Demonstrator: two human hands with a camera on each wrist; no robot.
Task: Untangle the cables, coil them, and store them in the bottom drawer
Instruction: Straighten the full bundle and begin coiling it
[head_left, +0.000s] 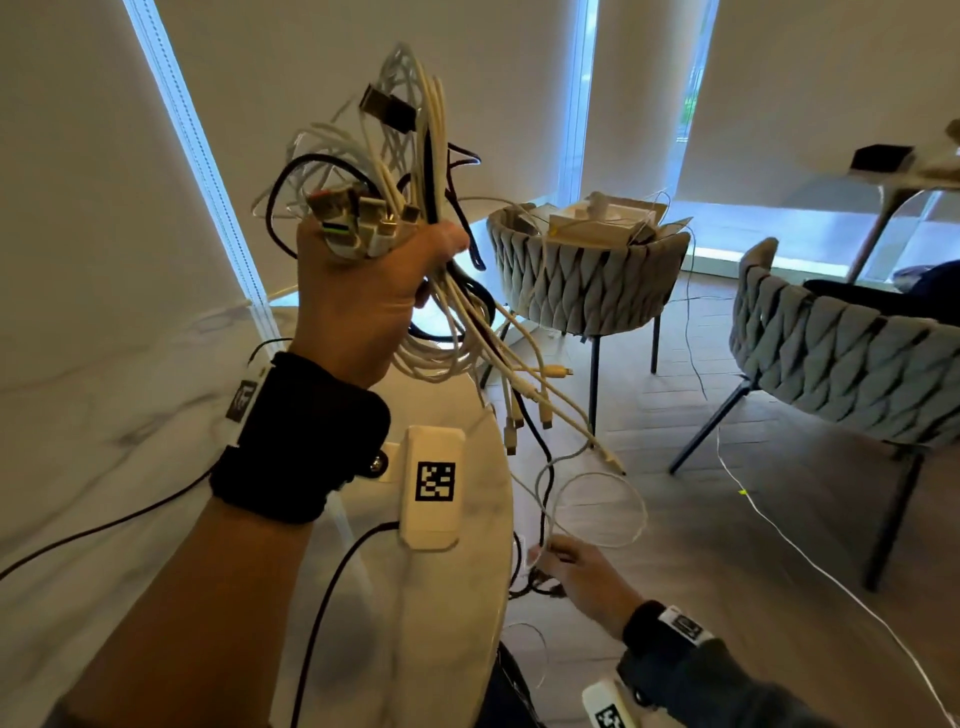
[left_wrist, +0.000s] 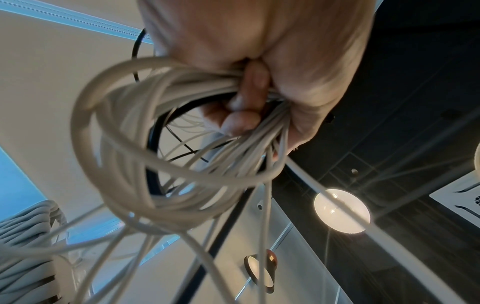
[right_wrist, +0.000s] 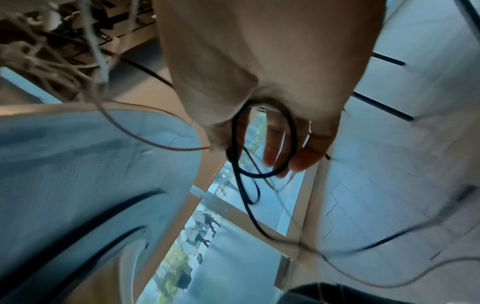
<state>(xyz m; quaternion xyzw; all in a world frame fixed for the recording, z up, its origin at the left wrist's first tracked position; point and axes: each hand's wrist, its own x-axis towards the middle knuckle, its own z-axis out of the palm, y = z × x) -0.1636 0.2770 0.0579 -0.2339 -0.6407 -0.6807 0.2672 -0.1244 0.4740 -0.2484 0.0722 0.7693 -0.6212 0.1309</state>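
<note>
High over the table edge, my left hand (head_left: 379, 280) grips a tangled bundle of white and black cables (head_left: 410, 156), with several plugs sticking up out of the fist. Loops and loose ends hang below it. The left wrist view shows my left hand's fingers (left_wrist: 244, 121) curled round the white cables (left_wrist: 155, 148). Low beside the table, my right hand (head_left: 566, 566) holds a small loop of black cable (head_left: 540, 587) that runs up to the bundle. In the right wrist view that black cable loop (right_wrist: 262, 144) lies across my right hand's fingers (right_wrist: 303, 158). No drawer is in view.
A white marble table (head_left: 130, 415) lies below my left arm. Two grey woven chairs (head_left: 587, 280) (head_left: 841, 353) stand on the wooden floor to the right, the nearer one holding a white box (head_left: 602, 221). A thin white cable (head_left: 810, 561) trails across the floor.
</note>
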